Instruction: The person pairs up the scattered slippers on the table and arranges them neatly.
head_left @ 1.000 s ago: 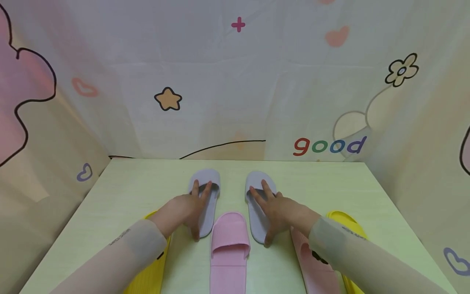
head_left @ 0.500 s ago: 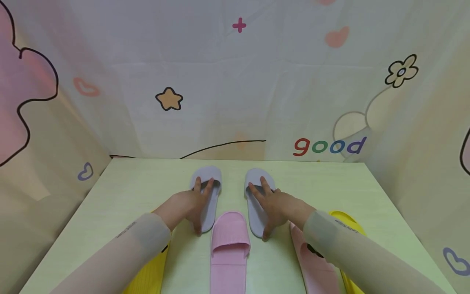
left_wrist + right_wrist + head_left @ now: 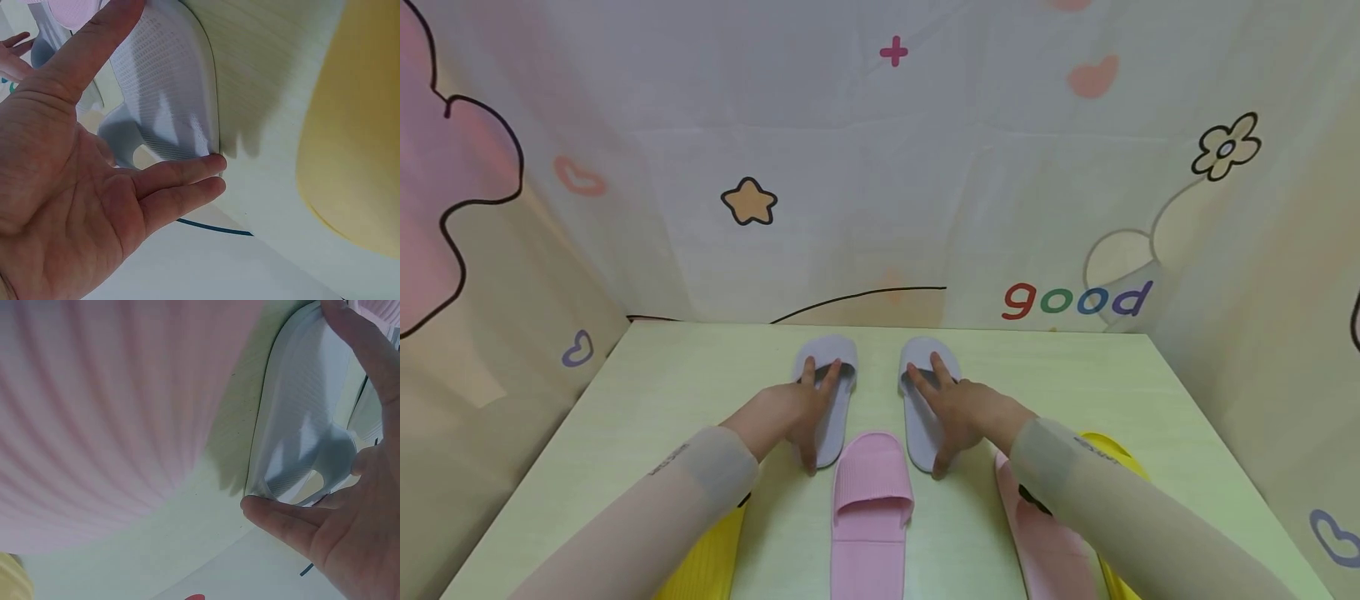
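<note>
Two pale lilac slippers lie sole down, toes toward the back wall: the left slipper [image 3: 835, 429] and the right slipper [image 3: 922, 425]. My left hand [image 3: 793, 410] spans the left slipper with fingers spread and mostly straight. Two fingertips [image 3: 215, 169] meet its outer edge, and the thumb reaches the heel end. Over the other slipper, my right hand [image 3: 961, 412] lies the same way, fingers [image 3: 269, 512] straight against the outer edge and thumb at the heel. Between them, nearer me, lies a pink slipper [image 3: 871, 492].
A second pink slipper [image 3: 1048, 550] lies partly under my right sleeve. Yellow slippers lie on both sides, the left one [image 3: 703, 558] and the right one [image 3: 1116, 450], each partly hidden by a forearm. A printed curtain [image 3: 850, 167] encloses the pale table [image 3: 647, 400].
Both lilac slippers have slid a little away from me toward the back wall, with my hands on them. The right one has shifted slightly inward. The pink and yellow slippers stay put.
</note>
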Tool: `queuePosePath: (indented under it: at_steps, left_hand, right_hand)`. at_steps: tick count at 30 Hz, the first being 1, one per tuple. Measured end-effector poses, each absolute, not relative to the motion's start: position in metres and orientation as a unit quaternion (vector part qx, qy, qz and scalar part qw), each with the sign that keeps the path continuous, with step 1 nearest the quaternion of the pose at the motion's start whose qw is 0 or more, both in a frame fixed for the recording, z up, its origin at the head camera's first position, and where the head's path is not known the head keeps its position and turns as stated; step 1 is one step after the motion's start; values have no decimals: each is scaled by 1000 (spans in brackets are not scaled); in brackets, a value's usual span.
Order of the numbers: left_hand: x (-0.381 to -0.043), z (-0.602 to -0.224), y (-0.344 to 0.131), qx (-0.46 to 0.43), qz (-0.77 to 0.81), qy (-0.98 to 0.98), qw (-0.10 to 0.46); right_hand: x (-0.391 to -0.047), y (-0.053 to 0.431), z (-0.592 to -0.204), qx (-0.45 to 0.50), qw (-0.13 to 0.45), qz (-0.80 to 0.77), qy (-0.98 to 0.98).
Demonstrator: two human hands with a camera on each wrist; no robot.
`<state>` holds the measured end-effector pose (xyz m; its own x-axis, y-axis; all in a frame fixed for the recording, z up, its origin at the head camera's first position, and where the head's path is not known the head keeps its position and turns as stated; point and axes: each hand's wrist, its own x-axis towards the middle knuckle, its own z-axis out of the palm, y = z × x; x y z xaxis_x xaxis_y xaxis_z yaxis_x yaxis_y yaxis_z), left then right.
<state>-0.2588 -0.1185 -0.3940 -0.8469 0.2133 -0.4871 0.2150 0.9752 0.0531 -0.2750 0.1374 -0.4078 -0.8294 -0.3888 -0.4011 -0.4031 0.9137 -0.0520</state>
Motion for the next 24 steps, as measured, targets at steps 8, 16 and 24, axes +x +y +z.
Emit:
queuePosePath:
  at_steps: [8,16,24]
  left_hand:
    - [-260,-396,-121,110,5,961,255]
    - [-261,-393,-120,116,-16,961,249]
    - [-265,-390,-115,115,-27,960,253]
  right_hand:
    - [-282,136,-409,-204,211,14,956]
    - [-284,134,-408,-205,211,14,956]
    - [-289,132,-409,-205,214,16,955]
